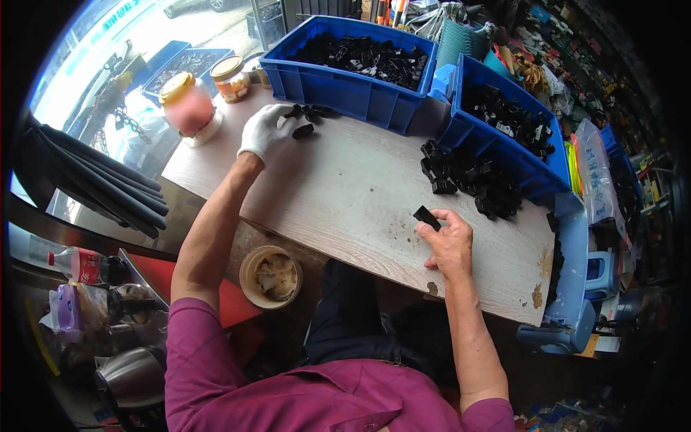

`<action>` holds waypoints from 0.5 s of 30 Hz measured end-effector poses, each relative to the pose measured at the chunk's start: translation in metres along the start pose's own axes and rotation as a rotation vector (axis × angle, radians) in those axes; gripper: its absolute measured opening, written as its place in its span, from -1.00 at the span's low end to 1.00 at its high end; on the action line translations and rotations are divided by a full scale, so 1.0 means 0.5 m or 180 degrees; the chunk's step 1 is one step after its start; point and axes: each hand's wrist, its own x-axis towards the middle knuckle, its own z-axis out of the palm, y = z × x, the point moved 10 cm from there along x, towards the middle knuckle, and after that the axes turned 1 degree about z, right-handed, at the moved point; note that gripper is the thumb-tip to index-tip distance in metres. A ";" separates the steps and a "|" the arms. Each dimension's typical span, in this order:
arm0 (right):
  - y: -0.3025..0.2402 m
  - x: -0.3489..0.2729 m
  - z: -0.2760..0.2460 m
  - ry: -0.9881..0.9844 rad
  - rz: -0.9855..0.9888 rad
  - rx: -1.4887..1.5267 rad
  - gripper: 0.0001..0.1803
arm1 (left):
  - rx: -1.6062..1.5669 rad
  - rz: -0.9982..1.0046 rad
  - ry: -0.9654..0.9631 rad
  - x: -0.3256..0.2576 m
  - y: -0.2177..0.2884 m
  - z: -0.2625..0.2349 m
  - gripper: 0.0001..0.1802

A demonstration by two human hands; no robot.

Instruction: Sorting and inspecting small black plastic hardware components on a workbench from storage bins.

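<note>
My left hand [263,131], in a white glove, reaches to the far left part of the table beside a small group of black plastic parts [314,114]. Its fingertips are at these parts, and whether they grip one is hidden. Bare and nearer to me, my right hand [448,241] pinches a small black plastic part [427,218] between thumb and fingers, just above the tabletop [338,187]. A larger heap of similar black parts [471,180] lies to the right, in front of a blue bin.
Two blue bins, one at the back [345,83] and one at right [504,147], hold many black parts. Lidded jars [230,78] stand at the far left. Below the table's front edge is a round tub [271,277]. A blue plastic stool [568,331] adjoins the right edge.
</note>
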 end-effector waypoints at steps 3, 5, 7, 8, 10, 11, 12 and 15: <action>-0.003 -0.001 0.001 0.0017 -0.0066 -0.0020 -0.66 | 0.0538 0.0242 0.0348 0.033 -0.005 -0.015 -0.67; 0.002 -0.001 -0.006 0.0057 -0.0038 -0.0031 -0.68 | 0.1006 0.0214 -0.0168 0.050 0.001 0.027 -0.62; 0.001 -0.004 -0.008 0.0084 -0.0026 -0.0013 -0.68 | 0.1128 0.0302 -0.0338 0.068 0.013 0.047 -0.66; 0.000 -0.005 -0.009 0.0102 -0.0017 0.0013 -0.69 | 0.1365 0.0300 -0.0661 0.077 0.012 0.068 -0.69; 0.003 -0.006 -0.017 0.0125 0.0013 0.0030 -0.70 | 0.1601 0.0328 -0.1019 0.083 0.021 0.107 -0.77; 0.001 -0.006 -0.018 0.0142 0.0008 0.0042 -0.71 | 0.1571 0.0225 -0.1054 0.084 0.023 0.111 -0.74; -0.003 -0.006 -0.014 0.0124 0.0030 0.0017 -0.71 | 0.1495 0.0139 -0.0931 0.084 0.012 0.099 -0.69; 0.000 0.002 0.004 0.0033 0.0096 -0.0055 -0.68 | 0.1080 -0.0198 -0.0532 0.065 -0.036 0.043 -0.64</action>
